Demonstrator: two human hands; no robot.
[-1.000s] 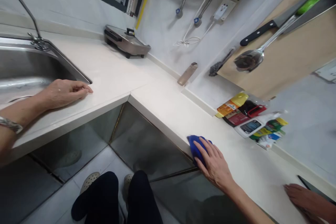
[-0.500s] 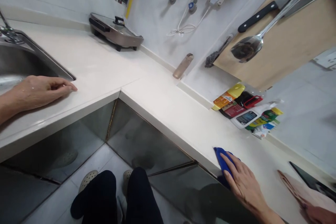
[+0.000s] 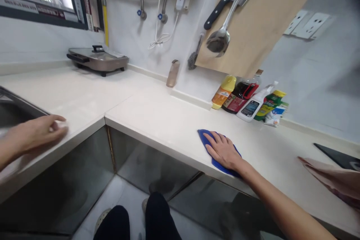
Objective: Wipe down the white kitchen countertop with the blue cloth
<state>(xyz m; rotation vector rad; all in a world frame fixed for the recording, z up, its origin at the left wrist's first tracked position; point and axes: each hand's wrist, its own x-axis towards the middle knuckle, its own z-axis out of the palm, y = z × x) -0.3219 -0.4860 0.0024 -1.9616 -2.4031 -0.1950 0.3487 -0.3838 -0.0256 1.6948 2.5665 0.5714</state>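
Note:
My right hand point(image 3: 224, 152) presses a blue cloth point(image 3: 206, 139) onto the white countertop point(image 3: 157, 120), close to its front edge. The fingers lie over the cloth, and its corner and lower side stick out around them. On the left, my left hand point(image 3: 36, 133) hovers at or rests on the counter beside the sink point(image 3: 19, 107). Its thumb and forefinger are loosely curved with a gap between them, and I see nothing held there. The other left fingers are partly hidden.
Along the wall stand an electric pan point(image 3: 98, 60), a brown bottle point(image 3: 173, 74), a yellow bottle point(image 3: 223, 92) and a white spray bottle point(image 3: 250, 108). A knife point(image 3: 216, 13) and a ladle point(image 3: 221, 39) hang before a wooden board point(image 3: 258, 30). Brownish cloth point(image 3: 332, 176) lies at right.
My right hand and the blue cloth have moved from the counter's edge farther onto its top. The left hand's fingers have curled a little. The view has turned and tilted up.

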